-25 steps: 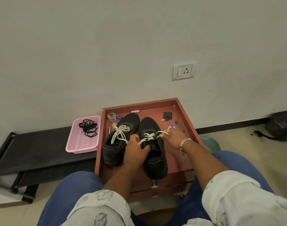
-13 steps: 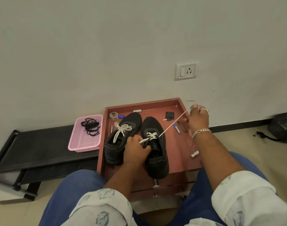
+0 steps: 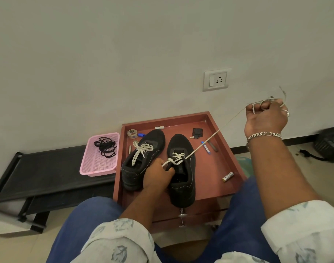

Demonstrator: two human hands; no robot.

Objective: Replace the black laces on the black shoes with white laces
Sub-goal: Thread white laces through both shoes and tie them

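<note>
The right hand (image 3: pixel 265 118) was up at two o'clock, fingers curled tight around the free end of the taut white fabric lace (image 3: pixel 204 143), which ran back down to the eyelets of the right-side black fabric shoe (image 3: pixel 181 171) on the reddish-brown wooden tray (image 3: pixel 215 168). The left hand (image 3: pixel 156 174) sat at the tray's centre, fingers pinching the lace's other end at that shoe's tongue. The left-side black shoe (image 3: pixel 141 158), at ten o'clock from it, already wore a loose white lace. Over at nine o'clock, the tangled black laces (image 3: pixel 105 147) lay in the pink plastic mesh basket (image 3: pixel 97 168). The risk, as I judged it: too hard a pull could drag the shoe along the tray or leave the ends uneven if the left pinch slipped. The lace blurred out near the raised fist, its tip hard to trace, and the left fingers hid the upper eyelets.
</note>
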